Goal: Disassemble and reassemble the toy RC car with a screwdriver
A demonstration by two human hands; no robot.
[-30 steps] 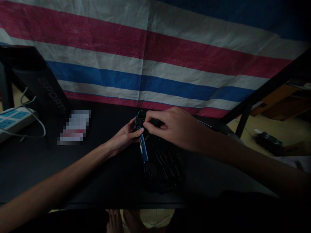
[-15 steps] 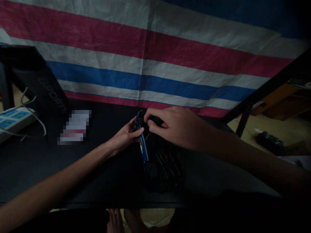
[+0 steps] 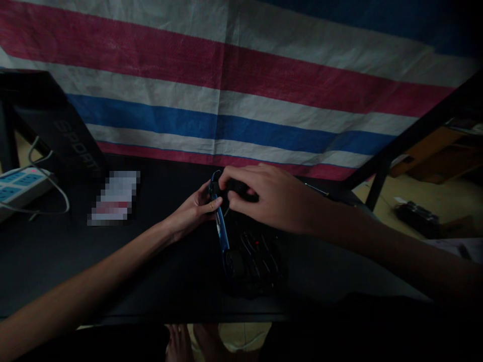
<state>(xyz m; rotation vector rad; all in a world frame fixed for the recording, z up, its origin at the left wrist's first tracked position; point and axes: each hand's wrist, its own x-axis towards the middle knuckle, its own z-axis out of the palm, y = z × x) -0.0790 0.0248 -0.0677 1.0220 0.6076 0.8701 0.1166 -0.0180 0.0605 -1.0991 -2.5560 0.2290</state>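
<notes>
A toy car (image 3: 222, 232) with a blue body and black wheels is tipped on its side on the dark table. Its black underside faces right, and a small red light or dot shows among the dark parts there. My left hand (image 3: 198, 207) grips the car's far end, thumb on the blue side. Close by, my right hand (image 3: 260, 193) is closed at the same end, with thumb and forefinger curled around something black near the far wheel (image 3: 214, 189). Darkness hides what that black thing is. The near wheel (image 3: 236, 262) is dimly visible.
On the left stand a white power strip (image 3: 24, 186) with a cable and a dark box (image 3: 71, 130) marked SPORT. A blurred-out card-like item (image 3: 115, 196) lies left of my hands. Behind the table (image 3: 151, 286) hangs a striped sheet (image 3: 264, 110). A thin shiny rod (image 3: 317, 189) lies beyond my right wrist.
My right hand has shifted very slightly, its fingers still curled at the car's far end. The thin rod behind my wrist now shows. My left hand stays in place.
</notes>
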